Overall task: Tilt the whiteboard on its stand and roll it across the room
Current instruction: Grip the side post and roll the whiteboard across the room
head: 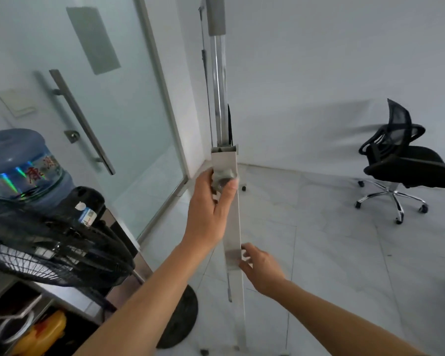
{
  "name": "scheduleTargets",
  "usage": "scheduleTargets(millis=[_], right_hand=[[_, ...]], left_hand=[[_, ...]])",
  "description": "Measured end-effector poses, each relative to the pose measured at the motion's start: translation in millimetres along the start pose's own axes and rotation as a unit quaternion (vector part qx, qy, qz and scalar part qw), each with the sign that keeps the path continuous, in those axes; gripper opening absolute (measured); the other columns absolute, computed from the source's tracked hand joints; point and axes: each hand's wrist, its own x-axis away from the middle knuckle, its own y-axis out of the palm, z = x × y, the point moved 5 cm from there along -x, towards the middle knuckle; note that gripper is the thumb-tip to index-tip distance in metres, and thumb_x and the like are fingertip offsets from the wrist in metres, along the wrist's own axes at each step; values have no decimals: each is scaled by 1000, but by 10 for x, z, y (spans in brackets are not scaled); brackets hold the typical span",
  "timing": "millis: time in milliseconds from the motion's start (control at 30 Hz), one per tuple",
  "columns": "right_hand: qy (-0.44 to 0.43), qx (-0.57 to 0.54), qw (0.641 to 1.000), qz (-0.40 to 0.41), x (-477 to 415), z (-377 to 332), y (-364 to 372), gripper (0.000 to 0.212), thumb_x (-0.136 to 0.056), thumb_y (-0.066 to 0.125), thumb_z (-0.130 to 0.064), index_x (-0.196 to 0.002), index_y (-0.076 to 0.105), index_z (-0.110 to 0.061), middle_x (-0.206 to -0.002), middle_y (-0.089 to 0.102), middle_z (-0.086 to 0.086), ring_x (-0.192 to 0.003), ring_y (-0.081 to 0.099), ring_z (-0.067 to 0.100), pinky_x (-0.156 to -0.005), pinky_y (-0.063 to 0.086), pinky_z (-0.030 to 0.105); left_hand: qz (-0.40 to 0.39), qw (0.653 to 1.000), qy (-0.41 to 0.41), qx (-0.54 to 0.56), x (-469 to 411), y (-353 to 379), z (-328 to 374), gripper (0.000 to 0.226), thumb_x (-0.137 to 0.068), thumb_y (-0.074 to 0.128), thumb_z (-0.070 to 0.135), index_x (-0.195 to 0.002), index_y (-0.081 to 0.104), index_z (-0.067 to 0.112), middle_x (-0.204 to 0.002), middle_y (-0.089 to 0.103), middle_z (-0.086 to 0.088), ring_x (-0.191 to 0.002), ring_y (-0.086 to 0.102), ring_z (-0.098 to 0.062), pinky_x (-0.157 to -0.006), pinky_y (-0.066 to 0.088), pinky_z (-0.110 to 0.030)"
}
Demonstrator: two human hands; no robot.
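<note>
The whiteboard is seen edge-on, as a shiny metal edge (219, 93) with a grey cap at the top. It runs down into the white post of the stand (229, 227), which reaches the floor at bottom centre. A grey knob (220, 179) sits on the post's left side. My left hand (211, 209) is closed around that knob, thumb over its front. My right hand (261, 269) is lower, on the right side of the post, fingers spread and touching the post's edge.
A black fan (49, 250) and its round base (180, 319) stand close on the left. Behind it is a water dispenser with a blue bottle (18, 163). A frosted glass door (118, 98) is at the back left. A black office chair (401, 160) stands at right on the tiled floor.
</note>
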Motion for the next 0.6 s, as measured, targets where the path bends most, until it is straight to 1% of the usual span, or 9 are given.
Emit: scheduleTargets(millis=[67, 133, 233, 267, 333, 400, 467, 533, 600], right_hand=[[19, 6, 1000, -24, 106, 249, -31, 37, -91, 52, -40, -126, 46, -28, -118, 64, -1, -102, 64, 17, -86, 52, 33], [60, -13, 997, -48, 275, 611, -82, 35, -90, 54, -42, -122, 50, -29, -112, 66, -3, -96, 65, 14, -82, 52, 29], [127, -37, 989, -73, 651, 1310, -212, 18, -87, 58, -42, -103, 58, -34, -95, 68, -8, -86, 65, 12, -80, 54, 30], [147, -40, 986, -74, 792, 1554, -282, 9, -86, 60, -41, -93, 57, -37, -89, 68, -9, -82, 65, 10, -80, 55, 31], [185, -51, 979, -69, 1081, 2051, -456, 8, -84, 65, -38, -84, 57, -38, -78, 69, -10, -73, 65, 5, -73, 56, 28], [215, -60, 973, -61, 1319, 2495, -722, 5, -84, 67, -33, -86, 62, -32, -71, 69, -9, -64, 64, 1, -59, 51, 18], [242, -67, 967, -47, 1503, 2924, -1063, 4, -84, 67, -30, -87, 64, -30, -69, 70, -8, -55, 61, -2, -51, 43, 13], [262, -68, 962, -35, 1646, 3353, -1381, 5, -85, 67, -29, -86, 63, -32, -71, 70, -9, -55, 61, -3, -52, 42, 13], [292, -73, 953, -18, 1789, 3732, -1680, 5, -85, 67, -29, -87, 63, -32, -74, 71, -9, -65, 66, 1, -56, 47, 19]], left_hand=[[-35, 996, -59, -58, 272, 49, -300, 50, -85, 47, 58, -124, 46, 25, -109, 60, 4, -96, 60, -11, -79, 54, -25], [-78, 982, -136, -103, 602, 128, -652, 48, -86, 52, 49, -124, 49, 19, -109, 60, -1, -96, 60, -14, -82, 54, -32], [-170, 943, -257, -124, 1123, 389, -1097, 30, -89, 60, 34, -109, 61, 12, -94, 67, -7, -80, 64, -12, -83, 51, -31], [-193, 932, -282, -125, 1280, 506, -1205, 22, -89, 63, 28, -103, 63, 11, -88, 68, -6, -79, 64, -13, -81, 51, -31], [-223, 914, -317, -122, 1564, 784, -1355, 12, -88, 65, 22, -95, 65, 12, -80, 67, -3, -73, 64, -15, -73, 51, -29], [-226, 901, -354, -109, 1770, 1134, -1426, 3, -87, 66, 19, -87, 65, 16, -70, 65, -3, -68, 63, -17, -64, 49, -25], [-202, 894, -389, -89, 1924, 1560, -1448, 13, -85, 69, 12, -77, 65, 21, -58, 66, -1, -65, 64, -20, -55, 45, -18], [-178, 884, -429, -55, 2012, 2038, -1424, 20, -85, 68, 7, -72, 64, 22, -56, 68, -1, -58, 64, -18, -48, 45, -17], [-186, 869, -457, -23, 2044, 2536, -1317, 17, -88, 64, 4, -77, 62, 18, -63, 68, -5, -59, 62, -19, -49, 45, -24]])
